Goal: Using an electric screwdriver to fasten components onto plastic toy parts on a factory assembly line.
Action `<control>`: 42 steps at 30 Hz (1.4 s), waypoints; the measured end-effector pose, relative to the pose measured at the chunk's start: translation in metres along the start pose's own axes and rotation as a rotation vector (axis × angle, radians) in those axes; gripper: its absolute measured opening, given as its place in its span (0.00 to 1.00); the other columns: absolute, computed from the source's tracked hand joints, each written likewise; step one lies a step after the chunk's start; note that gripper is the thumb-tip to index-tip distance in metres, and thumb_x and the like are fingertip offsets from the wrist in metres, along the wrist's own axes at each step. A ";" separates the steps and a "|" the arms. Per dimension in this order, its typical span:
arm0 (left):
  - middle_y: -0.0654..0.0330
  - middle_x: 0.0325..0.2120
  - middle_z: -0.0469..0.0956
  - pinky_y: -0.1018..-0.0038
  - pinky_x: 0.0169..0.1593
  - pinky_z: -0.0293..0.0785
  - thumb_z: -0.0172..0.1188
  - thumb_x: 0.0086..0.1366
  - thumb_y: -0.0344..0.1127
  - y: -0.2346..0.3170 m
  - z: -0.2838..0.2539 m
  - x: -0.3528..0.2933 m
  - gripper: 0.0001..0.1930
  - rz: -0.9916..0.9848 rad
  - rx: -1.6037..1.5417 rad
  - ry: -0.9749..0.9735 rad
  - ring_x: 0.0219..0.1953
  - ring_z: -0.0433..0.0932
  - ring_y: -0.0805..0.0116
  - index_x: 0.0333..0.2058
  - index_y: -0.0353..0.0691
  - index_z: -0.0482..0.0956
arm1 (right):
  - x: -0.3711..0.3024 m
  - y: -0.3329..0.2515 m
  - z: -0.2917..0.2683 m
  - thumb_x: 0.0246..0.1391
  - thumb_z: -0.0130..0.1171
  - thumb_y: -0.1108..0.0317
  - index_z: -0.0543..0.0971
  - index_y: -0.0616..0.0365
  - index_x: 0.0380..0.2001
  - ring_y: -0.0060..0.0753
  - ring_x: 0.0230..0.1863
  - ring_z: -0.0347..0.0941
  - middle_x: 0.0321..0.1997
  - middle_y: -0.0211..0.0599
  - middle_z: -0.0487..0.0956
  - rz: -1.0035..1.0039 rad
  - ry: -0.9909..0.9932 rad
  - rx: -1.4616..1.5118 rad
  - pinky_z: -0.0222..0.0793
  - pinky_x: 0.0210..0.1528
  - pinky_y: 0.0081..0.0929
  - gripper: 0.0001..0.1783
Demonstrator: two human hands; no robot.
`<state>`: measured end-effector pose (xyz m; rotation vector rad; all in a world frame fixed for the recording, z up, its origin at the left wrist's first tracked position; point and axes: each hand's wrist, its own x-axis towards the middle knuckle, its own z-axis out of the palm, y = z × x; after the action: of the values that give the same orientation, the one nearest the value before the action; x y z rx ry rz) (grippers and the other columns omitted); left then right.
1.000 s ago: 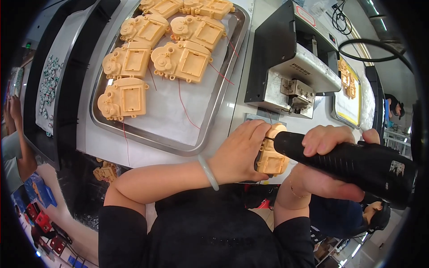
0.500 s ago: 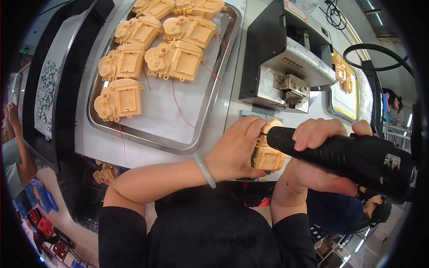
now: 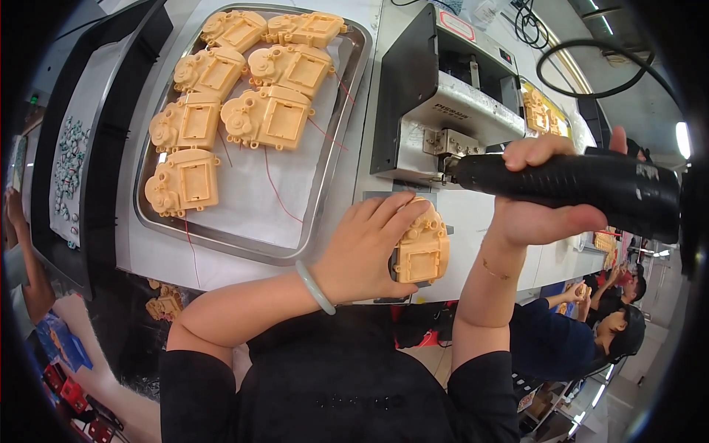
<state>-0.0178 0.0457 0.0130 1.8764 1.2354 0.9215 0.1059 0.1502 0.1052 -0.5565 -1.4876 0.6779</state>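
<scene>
My left hand [image 3: 362, 247] is closed around a yellow-orange plastic housing [image 3: 424, 258] at the table's near edge, fingers across its top and thumb along its near side. My right hand [image 3: 543, 221] grips a black electric screwdriver [image 3: 569, 179], held level with fingers over the top and thumb below. The screwdriver's tip is at the metal outlet of a grey and black screw feeder [image 3: 484, 111], just beyond the housing. Whether the tip holds a screw is too small to tell.
Left of the feeder, a metal tray [image 3: 330, 159] carries several similar housings [image 3: 269, 118] with thin red wires. A black bin [image 3: 111, 133] of small parts stands farther left. More housings lie on a yellow-edged tray [image 3: 543, 111] at right. Co-workers [image 3: 561, 332] sit to the right.
The screwdriver has lifted off the housing and moved forward to the feeder's outlet with my right hand. My left hand still holds the housing; the view has shifted slightly.
</scene>
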 end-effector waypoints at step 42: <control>0.48 0.60 0.48 0.47 0.58 0.23 0.55 0.38 0.70 0.004 -0.002 0.001 0.47 0.098 0.420 0.032 0.63 0.41 0.51 0.54 0.44 0.62 | -0.007 -0.007 0.003 0.43 0.40 0.28 0.42 0.51 0.60 0.29 0.16 0.64 0.20 0.38 0.68 0.104 0.076 0.007 0.63 0.21 0.24 0.50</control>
<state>-0.0174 0.0454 0.0176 2.2727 1.4527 0.7873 0.1040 0.1406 0.1050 -0.6503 -1.3919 0.7345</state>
